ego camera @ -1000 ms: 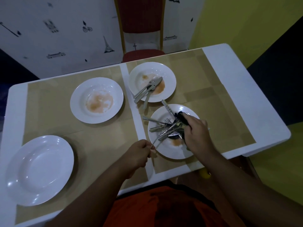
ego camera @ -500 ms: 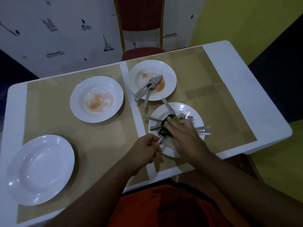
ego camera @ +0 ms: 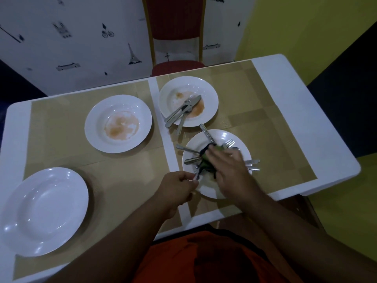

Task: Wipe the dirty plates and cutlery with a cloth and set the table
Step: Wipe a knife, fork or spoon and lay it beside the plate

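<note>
My right hand [ego camera: 228, 170] grips a dark green cloth [ego camera: 206, 163] over the near white plate [ego camera: 238, 139], which holds several forks and spoons [ego camera: 228, 144]. My left hand [ego camera: 176, 187] pinches the handle end of one piece of cutlery [ego camera: 196, 176] at the plate's left rim, and the cloth wraps its upper part. A stained plate [ego camera: 118, 123] sits at the centre left. Another stained plate [ego camera: 210, 92] behind holds several pieces of cutlery [ego camera: 181, 112]. A clean plate [ego camera: 43, 211] lies at the near left.
Tan placemats [ego camera: 271, 127] cover the white table [ego camera: 302, 111]. A red chair [ego camera: 176, 33] stands at the far side against the patterned wall. The table's right edge meets a yellow floor.
My right hand with the cloth has slid from the plate's far side toward me along the cutlery that my left hand holds. The plates have not moved.
</note>
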Available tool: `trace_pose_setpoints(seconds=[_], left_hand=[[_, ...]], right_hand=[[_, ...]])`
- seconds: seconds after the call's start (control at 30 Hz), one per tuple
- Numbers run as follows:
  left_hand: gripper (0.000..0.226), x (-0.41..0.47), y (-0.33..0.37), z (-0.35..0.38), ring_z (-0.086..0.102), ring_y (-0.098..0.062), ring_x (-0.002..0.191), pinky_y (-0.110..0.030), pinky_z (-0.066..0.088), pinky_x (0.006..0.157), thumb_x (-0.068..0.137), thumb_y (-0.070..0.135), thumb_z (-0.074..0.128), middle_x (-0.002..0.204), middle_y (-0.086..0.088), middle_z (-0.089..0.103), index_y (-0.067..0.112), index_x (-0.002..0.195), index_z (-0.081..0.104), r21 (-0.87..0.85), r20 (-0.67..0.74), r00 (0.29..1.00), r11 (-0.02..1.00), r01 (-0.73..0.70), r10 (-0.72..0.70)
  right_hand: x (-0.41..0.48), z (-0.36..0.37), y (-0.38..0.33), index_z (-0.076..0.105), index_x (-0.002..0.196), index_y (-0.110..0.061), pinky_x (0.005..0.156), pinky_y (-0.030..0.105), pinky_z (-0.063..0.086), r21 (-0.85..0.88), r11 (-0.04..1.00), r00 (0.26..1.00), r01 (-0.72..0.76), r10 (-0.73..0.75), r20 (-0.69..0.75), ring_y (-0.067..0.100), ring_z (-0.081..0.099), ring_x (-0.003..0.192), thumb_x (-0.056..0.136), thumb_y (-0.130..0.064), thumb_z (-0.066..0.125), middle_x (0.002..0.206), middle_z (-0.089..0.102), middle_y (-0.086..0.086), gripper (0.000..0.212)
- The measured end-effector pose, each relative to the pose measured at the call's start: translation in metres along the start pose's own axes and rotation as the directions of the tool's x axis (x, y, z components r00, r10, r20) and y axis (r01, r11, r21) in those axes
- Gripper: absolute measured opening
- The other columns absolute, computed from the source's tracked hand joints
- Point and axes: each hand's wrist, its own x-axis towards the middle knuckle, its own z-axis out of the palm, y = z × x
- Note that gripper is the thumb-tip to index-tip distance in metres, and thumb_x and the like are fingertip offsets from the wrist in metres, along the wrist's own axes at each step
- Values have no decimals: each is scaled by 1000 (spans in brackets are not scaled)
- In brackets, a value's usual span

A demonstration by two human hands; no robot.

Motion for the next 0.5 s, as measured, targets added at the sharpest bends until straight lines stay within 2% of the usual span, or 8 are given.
trace_pose_setpoints(seconds=[0.07, 0.17, 0.27, 0.33, 0.4, 0.5], left_hand=[[7, -1, 2, 2, 52, -15, 63, -28, 52, 61, 94, 5, 65, 73, -5, 59, 7, 93, 72, -15, 22, 1000, 1000, -2, 2], [10, -5, -2, 2, 48, -15, 65, -24, 45, 51, 97, 6, 60, 73, -4, 54, 7, 95, 70, 38, 61, 998, 999, 27, -29], [12, -8, -9, 3, 49, -9, 61, -17, 39, 49, 98, 12, 61, 70, 0, 56, 13, 95, 73, 102, 57, 998, 995, -18, 12], [16, -6, -10, 5, 55, -8, 66, -15, 42, 55, 100, 22, 61, 76, 0, 64, 16, 96, 75, 142, 28, 998, 988, -56, 52], [25, -2, -8, 7, 58, -7, 70, -13, 43, 57, 103, 27, 54, 82, 0, 68, 14, 102, 76, 176, -25, 998, 983, -60, 65], [28, 1, -4, 6, 56, -9, 69, -9, 41, 51, 105, 21, 48, 85, -2, 67, 13, 107, 75, 187, -52, 995, 980, -74, 85]], right_hand=[[-9, 13, 8, 51, 133, -10, 95, 32, 40, -65, 995, 991, 69, -61, 115, 24, 42, 105, 76, -2, 51, 143, 47, 4, 58], [-1, 17, 30, 53, 131, -10, 96, 26, 33, -75, 985, 985, -154, 159, 71, 29, 44, 104, 74, -5, 39, 140, 49, 8, 59], [10, 2, 37, 51, 132, -7, 94, 17, 26, -25, 947, 947, -321, 320, -38, 24, 38, 104, 78, 4, 42, 138, 51, 9, 56], [12, -6, 30, 51, 132, -5, 95, 16, 26, 18, 953, 948, -303, 304, -99, 21, 35, 104, 78, 8, 45, 138, 51, 10, 56], [12, -9, 16, 51, 133, -6, 98, 23, 32, 57, 968, 961, -244, 249, -120, 21, 36, 105, 78, 4, 42, 139, 50, 9, 57], [5, 0, -3, 52, 133, -9, 99, 26, 35, -3, 995, 995, -99, 99, -17, 22, 40, 108, 80, -7, 36, 140, 49, 5, 55]])
